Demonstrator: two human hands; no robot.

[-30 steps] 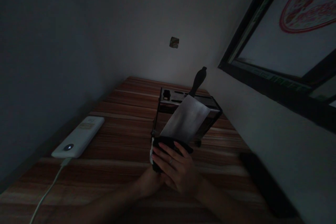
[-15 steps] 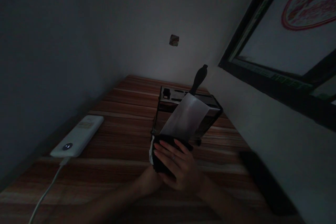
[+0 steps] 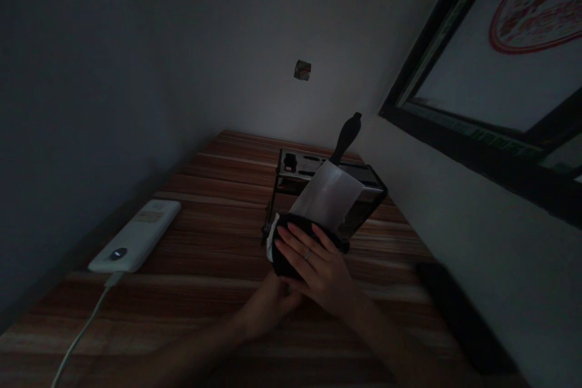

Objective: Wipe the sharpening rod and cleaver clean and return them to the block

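A cleaver (image 3: 328, 194) leans with its black handle up and its broad blade slanting down toward me, in front of a knife block (image 3: 300, 165) with a slotted top. A black cloth (image 3: 284, 260) with a white edge covers the blade's lower end. My right hand (image 3: 318, 260), with a ring on one finger, lies over the cloth, fingers extended and pressing it to the blade. Beneath it, my left hand (image 3: 268, 306) is closed below the cloth. Its fingers are mostly hidden, and I cannot make out what they grip.
On the left of the wood-grain table (image 3: 213, 230) lies a white power bank (image 3: 143, 233) with a cable (image 3: 84, 330) plugged in. A dark flat object (image 3: 461, 315) is at the right edge. Walls rise close around, with a dark-framed window or panel (image 3: 477, 139) at right.
Both hands and the black cloth have shifted up the blade and slightly right, covering more of it. The cleaver and the knife block look almost unmoved.
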